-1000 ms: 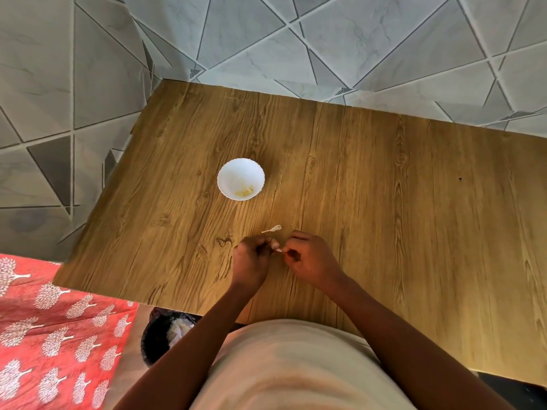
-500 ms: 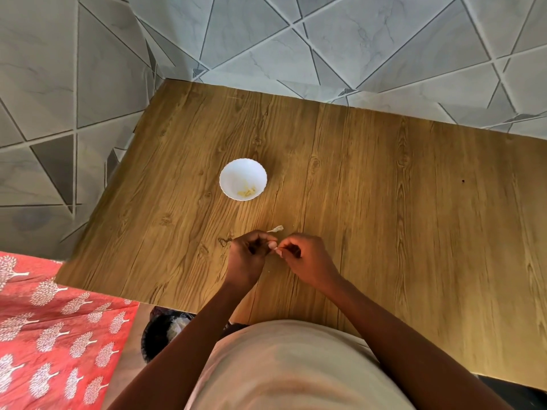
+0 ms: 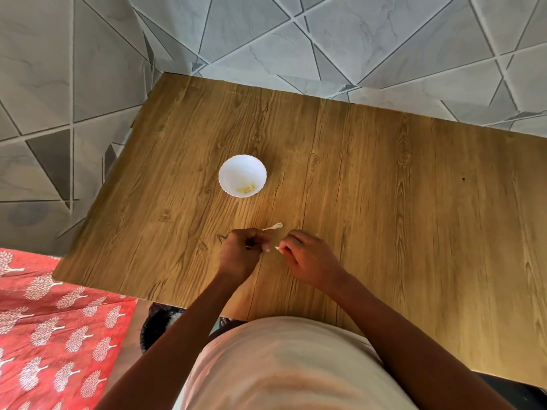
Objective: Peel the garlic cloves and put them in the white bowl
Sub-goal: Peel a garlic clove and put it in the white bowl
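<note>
We look down on a wooden table (image 3: pixel 384 202). Our left hand (image 3: pixel 241 253) has its fingers curled tight, pinching something too small to name. Just beside it, not touching, our right hand (image 3: pixel 307 258) pinches a pale garlic piece (image 3: pixel 277 248) at its fingertips. A scrap of skin (image 3: pixel 273 226) lies just beyond. Farther off, the white bowl (image 3: pixel 233 167) holds yellowish peeled cloves (image 3: pixel 246 188).

Wood-grain table (image 3: pixel 384 202) w/ grey tiled floor (image 3: pixel 266 39), red patterned cloth (image 3: pixel 53 335), black bin (image 3: pixel 157 324).
</note>
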A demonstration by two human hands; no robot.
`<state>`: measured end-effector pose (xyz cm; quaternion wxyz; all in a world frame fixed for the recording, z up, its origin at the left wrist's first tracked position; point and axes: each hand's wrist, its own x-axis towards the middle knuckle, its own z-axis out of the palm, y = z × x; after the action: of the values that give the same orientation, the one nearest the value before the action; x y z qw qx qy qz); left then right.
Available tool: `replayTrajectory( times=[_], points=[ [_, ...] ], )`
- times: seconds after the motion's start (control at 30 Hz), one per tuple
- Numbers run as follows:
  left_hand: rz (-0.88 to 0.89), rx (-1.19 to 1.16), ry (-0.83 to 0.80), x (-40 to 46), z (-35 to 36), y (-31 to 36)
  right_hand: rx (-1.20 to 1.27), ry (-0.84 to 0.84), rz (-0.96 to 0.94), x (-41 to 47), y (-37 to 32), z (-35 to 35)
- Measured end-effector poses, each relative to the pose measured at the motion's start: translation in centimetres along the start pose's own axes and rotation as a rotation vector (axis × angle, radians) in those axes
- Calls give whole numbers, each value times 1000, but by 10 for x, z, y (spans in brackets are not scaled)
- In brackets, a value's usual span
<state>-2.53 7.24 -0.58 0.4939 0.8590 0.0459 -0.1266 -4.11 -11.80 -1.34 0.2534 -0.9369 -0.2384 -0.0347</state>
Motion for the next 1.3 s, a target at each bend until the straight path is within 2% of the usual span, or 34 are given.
replayTrajectory(
  times=[0.17, 0.4, 0.63, 0.77, 0.87, 0.97, 1.1, 1.2, 1.3],
  points=[
    [117, 61, -39, -6, 1, -6, 101, -47, 159, -2, 1, 6],
    [146, -17, -37, -9, 6, -6, 157, -18, 158, 0, 0, 7],
    [39, 62, -29, -8, 6, 2, -91, -11, -129, 1, 1, 7],
    [-139, 21, -44, -1, 7, 10, -218, -11, -271, 2, 2, 7],
    [-221, -122, -75, 4, 2, 15, -70, 1, -108, 0, 2, 8],
    [-144, -161, -111, 3, -1, 13, 286, -12, 226, 0, -4, 3],
    [4, -87, -65, -5, 7, 5, 755, -8, 648, 0, -12, 6],
    [125, -2, -2, -10, 14, -2, 964, 52, 815, 6, -15, 0],
    [243, 114, 57, -11, 16, -12, 976, 70, 860, 10, -13, -5]
  ],
)
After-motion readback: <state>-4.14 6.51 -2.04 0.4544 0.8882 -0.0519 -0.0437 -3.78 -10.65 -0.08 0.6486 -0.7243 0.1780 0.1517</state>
